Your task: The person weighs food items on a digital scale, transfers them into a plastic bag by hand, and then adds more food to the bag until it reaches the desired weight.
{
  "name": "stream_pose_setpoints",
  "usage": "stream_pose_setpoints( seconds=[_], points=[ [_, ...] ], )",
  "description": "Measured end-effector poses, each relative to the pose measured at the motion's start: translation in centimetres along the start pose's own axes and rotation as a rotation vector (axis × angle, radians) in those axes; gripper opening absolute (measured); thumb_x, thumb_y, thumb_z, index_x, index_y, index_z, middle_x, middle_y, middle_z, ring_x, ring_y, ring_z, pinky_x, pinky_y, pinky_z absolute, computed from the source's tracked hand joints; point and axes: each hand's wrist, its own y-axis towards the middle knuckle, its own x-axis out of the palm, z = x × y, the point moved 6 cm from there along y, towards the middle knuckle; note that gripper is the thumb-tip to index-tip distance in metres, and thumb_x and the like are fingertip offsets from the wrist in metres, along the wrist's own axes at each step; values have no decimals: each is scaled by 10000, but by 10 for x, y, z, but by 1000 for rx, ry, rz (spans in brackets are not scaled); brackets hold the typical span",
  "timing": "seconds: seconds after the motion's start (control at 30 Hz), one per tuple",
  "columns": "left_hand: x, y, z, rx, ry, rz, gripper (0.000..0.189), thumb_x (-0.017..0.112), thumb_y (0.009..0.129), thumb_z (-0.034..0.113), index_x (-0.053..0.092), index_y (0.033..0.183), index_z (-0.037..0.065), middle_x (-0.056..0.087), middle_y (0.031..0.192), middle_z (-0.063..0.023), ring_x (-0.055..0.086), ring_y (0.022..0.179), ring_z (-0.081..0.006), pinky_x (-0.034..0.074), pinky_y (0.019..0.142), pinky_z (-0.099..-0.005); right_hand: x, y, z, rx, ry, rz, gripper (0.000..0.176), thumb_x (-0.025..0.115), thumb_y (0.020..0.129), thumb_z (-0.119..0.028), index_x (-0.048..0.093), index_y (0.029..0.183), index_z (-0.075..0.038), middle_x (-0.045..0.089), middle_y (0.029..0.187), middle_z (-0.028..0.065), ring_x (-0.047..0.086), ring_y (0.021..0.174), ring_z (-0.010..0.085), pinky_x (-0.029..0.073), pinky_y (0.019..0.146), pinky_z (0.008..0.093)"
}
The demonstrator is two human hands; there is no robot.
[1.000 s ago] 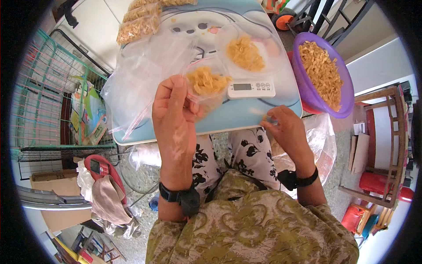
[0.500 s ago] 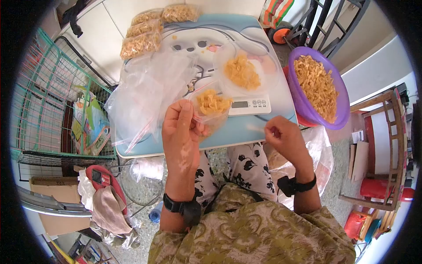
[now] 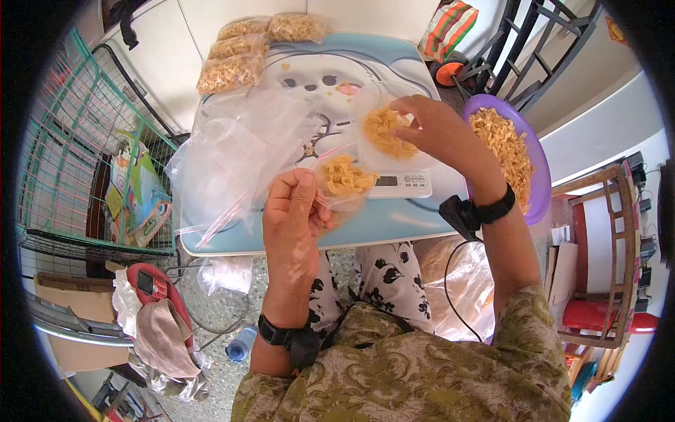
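Note:
My left hand (image 3: 295, 207) pinches the edge of a clear zip bag (image 3: 342, 200) that holds some yellow-brown dried pieces. To its right, my right hand (image 3: 432, 130) reaches over a clear bowl (image 3: 369, 151) on the white scale (image 3: 415, 184). Its thumb and fingers are apart at the dried pieces (image 3: 384, 128) in the bowl; whether a piece touches the fingertips is hard to tell. Empty clear zip bags (image 3: 235, 151) lie in a loose pile left of my left hand.
Several filled bags (image 3: 230, 72) sit at the table's (image 3: 415, 228) back left. A purple basin (image 3: 540, 179) of dried pieces stands right of the table, partly behind my right arm. A green wire cage (image 3: 70, 155) is on the left, a black metal frame (image 3: 538, 49) at the back right.
My right hand has moved up and left from the table's front right to the bowl, and its fingers have spread. My left hand still holds the bag, almost in the same place.

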Motion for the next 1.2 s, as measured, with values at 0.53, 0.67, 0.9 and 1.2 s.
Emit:
stream_pose_setpoints(
  seconds=[0.53,0.67,0.9,1.2],
  points=[
    [-2,1,4,-3,47,-29,132,588,965,215,572,970,84,516,745,28,467,584,-55,380,507,-205,44,30,7,-87,-276,-127,169,604,810,-200,621,881,-48,606,913,184,630,852,360,507,749,452],
    [1,0,6,-6,49,-33,129,583,967,213,571,969,85,511,743,30,471,591,-52,381,509,-205,35,29,9,-122,-98,-57,154,611,800,-182,590,794,-30,628,823,168,624,788,356,498,710,432],
    [1,-2,6,0,88,-4,126,579,969,209,576,983,84,515,742,29,480,600,-59,393,517,-208,19,16,39,305,525,-69,134,675,833,-145,655,891,-25,656,764,58,656,772,154,520,656,272],
    [6,0,4,13,60,-47,139,591,961,203,574,983,66,534,742,19,494,600,-75,415,522,-225,0,4,45,390,1088,225,149,639,898,-83,636,1015,8,647,953,67,641,821,135,574,760,263]
  ],
)
